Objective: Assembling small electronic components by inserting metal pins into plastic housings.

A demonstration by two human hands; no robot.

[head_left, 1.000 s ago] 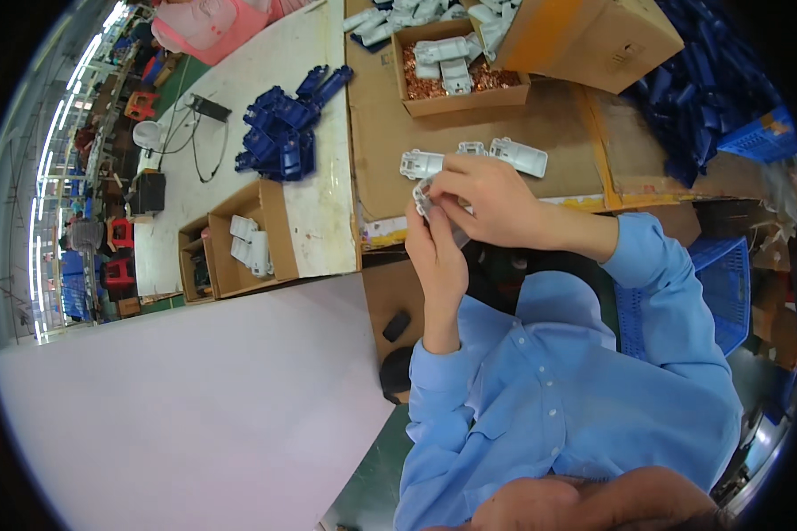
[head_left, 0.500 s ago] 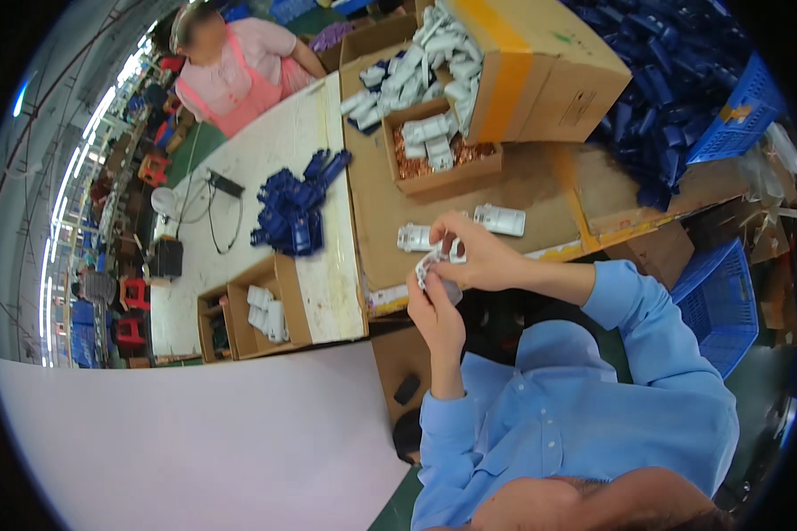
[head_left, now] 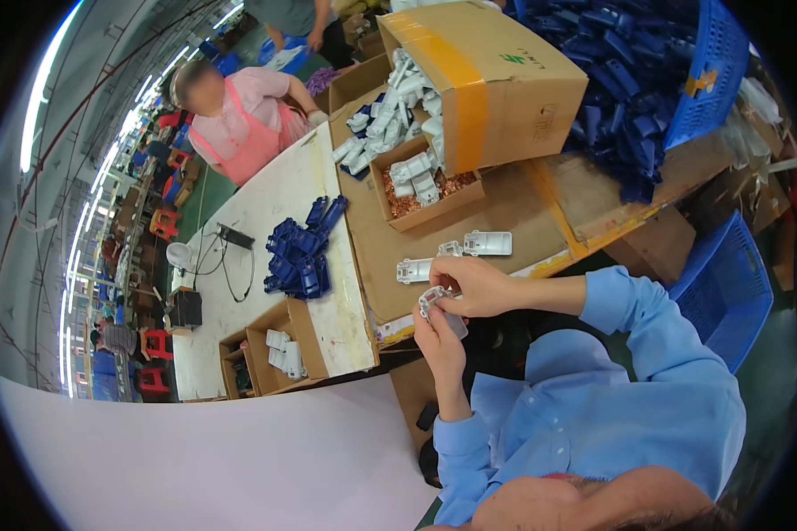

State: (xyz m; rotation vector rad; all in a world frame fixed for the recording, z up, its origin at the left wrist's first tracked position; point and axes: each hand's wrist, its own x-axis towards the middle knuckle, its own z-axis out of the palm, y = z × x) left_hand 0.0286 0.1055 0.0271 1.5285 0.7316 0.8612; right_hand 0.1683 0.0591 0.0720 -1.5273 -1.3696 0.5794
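Note:
In my left hand (head_left: 440, 345) is a white plastic housing (head_left: 430, 299), gripped by its lower part at the table's front edge. My right hand (head_left: 480, 287) has its fingers closed at the housing's upper side; any small piece between those fingertips is too small to make out. Just beyond my hands, more white housings lie on the cardboard-covered tabletop: one to the left (head_left: 413, 271), another to the right (head_left: 488, 243), and a third partly hidden behind my right hand.
A small carton (head_left: 434, 211) holds copper-coloured pieces and white housings. Behind it, a large carton (head_left: 514, 88) lies on its side, spilling white housings. Blue parts (head_left: 301, 248) are heaped on the left; a blue crate (head_left: 722, 296) stands right. Across the table is a person in a pink apron (head_left: 257, 133).
The view has shifted, so the table sits lower in the picture. My hands stay together on the white housing, which is now turned with its open end more in view.

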